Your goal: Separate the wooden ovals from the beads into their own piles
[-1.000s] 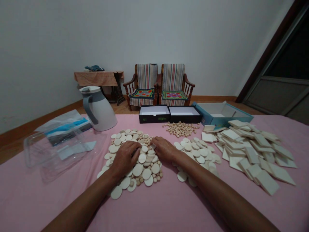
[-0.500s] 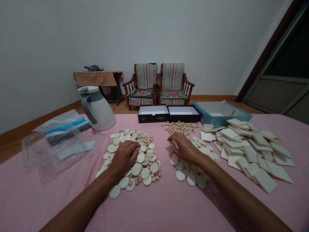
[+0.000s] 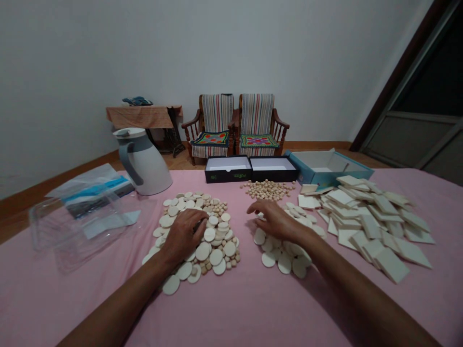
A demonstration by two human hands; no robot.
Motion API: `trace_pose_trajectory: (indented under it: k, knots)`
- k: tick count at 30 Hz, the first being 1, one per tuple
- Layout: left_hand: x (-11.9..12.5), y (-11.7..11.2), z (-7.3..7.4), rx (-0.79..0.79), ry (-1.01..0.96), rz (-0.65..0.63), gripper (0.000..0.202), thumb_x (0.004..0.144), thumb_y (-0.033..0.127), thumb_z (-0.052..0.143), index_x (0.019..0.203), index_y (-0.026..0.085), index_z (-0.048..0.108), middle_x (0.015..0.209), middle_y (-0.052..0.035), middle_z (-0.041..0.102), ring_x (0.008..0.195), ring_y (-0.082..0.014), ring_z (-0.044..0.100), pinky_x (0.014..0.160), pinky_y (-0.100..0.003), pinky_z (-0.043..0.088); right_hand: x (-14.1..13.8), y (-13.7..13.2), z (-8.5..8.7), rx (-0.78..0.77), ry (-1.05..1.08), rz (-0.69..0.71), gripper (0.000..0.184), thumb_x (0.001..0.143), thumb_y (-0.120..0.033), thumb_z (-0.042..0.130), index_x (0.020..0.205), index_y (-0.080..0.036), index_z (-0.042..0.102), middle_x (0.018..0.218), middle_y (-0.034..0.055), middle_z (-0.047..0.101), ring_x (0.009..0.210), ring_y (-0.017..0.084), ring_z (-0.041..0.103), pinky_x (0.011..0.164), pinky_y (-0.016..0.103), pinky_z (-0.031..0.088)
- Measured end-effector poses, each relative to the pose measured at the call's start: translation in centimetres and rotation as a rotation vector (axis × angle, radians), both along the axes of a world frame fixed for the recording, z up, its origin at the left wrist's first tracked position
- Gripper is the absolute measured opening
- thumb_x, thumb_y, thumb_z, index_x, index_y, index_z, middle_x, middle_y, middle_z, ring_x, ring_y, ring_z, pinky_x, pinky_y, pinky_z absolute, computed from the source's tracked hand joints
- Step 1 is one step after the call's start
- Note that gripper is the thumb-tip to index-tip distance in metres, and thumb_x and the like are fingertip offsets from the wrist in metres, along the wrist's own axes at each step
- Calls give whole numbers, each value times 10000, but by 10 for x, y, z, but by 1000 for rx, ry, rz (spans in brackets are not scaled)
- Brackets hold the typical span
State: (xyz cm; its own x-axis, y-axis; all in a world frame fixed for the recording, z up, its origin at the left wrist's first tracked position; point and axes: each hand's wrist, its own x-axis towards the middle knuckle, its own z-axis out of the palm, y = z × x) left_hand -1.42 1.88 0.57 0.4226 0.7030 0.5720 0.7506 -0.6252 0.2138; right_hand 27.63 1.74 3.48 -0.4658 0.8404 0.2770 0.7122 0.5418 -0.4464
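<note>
Fingers (image 3: 257, 206) parted, the right hand (image 3: 275, 220) hangs over pale discs (image 3: 284, 263); the left hand (image 3: 184, 233) rests on a mixed heap (image 3: 209, 234), its grip unclear.

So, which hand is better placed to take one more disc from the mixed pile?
Probably the left hand: it is right over the mixed pile. The right hand is over the separate disc pile, with a strip of pink cloth between.

pale round discs (image 3: 203, 251) lie heaped among small cubes (image 3: 220, 208)
</note>
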Motion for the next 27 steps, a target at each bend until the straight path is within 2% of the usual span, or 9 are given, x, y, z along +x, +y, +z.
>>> trace_pose_trajectory:
  k: [3, 7, 9, 14, 17, 20, 23, 27]
  knots:
    - [0, -1, 1, 2, -7, -1, 164, 885, 221, 493, 950, 181, 638, 950, -79, 679, 930, -229, 598, 841, -410, 468, -35, 12, -15, -36, -17, 97, 334, 795, -42, 512, 1090, -179, 585, 1123, 94, 621, 1045, 189, 544, 885, 331, 414]
    - [0, -1, 1, -5, -5, 1, 159, 884, 216, 496, 942, 182, 640, 939, -76, 678, 925, -229, 598, 843, -408, 467, -68, 27, -26, -33, -72, 115, 234, 823, -74, 490, 1001, -163, 611, 1023, 84, 640, 974, 183, 540, 863, 306, 401]
    - [0, -1, 1, -8, -5, 2, 162, 884, 213, 494, 944, 181, 640, 936, -77, 675, 921, -227, 598, 839, -405, 469, -77, 33, -30, -25, -65, 116, 194, 820, -114, 516, 981, -165, 612, 995, 75, 637, 942, 181, 530, 834, 290, 399]
    - [0, -1, 0, -13, 2, -3, 166, 890, 212, 489, 952, 179, 639, 933, -77, 669, 921, -225, 590, 845, -404, 462, -82, 36, -37, -18, -107, 91, 255, 812, -125, 504, 1046, -180, 590, 1061, 83, 609, 977, 193, 497, 825, 295, 378]
    - [0, -1, 0, -12, -2, -10, 164, 892, 215, 490, 957, 176, 635, 942, -80, 669, 924, -225, 588, 844, -403, 464, -73, 27, -31, -6, -191, 28, 230, 799, -145, 517, 1014, -171, 596, 1037, 99, 587, 969, 207, 493, 800, 298, 376]
    - [0, -1, 1, -6, -6, -7, 162, 887, 217, 493, 952, 182, 637, 945, -79, 672, 917, -225, 593, 834, -403, 470, -52, 13, -16, 3, -252, -28, 194, 785, -141, 518, 955, -164, 608, 985, 104, 576, 928, 211, 501, 772, 301, 375]
    - [-1, -1, 1, -1, -4, -6, 167, 883, 212, 490, 955, 183, 639, 947, -81, 675, 918, -227, 596, 829, -404, 472, -18, -3, 3, 41, -222, -60, 229, 777, -179, 546, 997, -153, 604, 983, 105, 572, 938, 219, 502, 801, 316, 375]
    - [0, -1, 1, 3, 5, -5, 174, 877, 212, 493, 958, 181, 643, 948, -85, 679, 921, -229, 599, 829, -405, 473, 30, -20, 22, 3, -299, -141, 267, 706, -120, 566, 959, -179, 630, 964, 92, 584, 943, 236, 511, 815, 348, 363]
